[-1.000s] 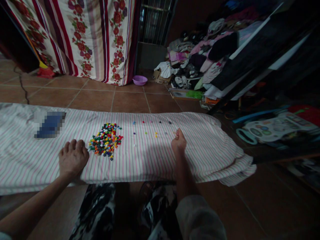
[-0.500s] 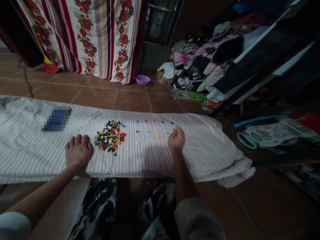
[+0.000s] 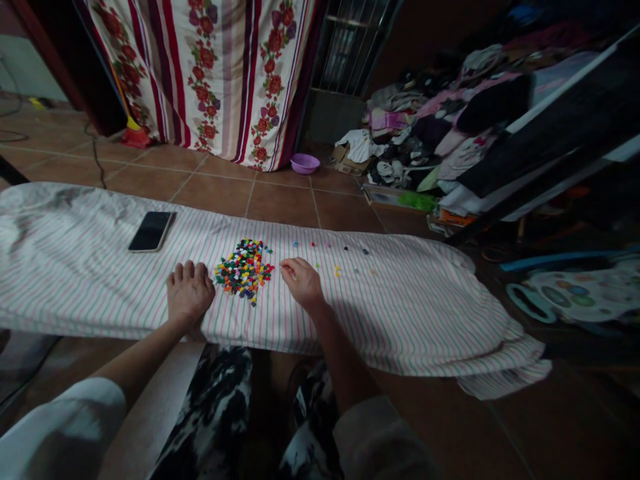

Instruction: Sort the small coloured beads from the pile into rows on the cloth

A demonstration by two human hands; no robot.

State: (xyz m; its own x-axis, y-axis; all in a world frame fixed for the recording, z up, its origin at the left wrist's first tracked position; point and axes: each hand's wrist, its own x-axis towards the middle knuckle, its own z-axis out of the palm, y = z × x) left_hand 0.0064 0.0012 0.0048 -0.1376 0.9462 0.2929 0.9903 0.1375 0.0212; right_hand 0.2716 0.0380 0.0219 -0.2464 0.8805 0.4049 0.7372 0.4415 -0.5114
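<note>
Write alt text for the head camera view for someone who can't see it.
A person's left hand and right hand rest on a pink-striped cloth, either side of a pile of small multicoloured beads. A few single beads lie to the right, a dark phone to the left.

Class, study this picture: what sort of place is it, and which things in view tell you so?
Probably a room in a home: a tiled floor, a flowered curtain and heaped clothes behind a striped cloth with small coloured pieces.
</note>
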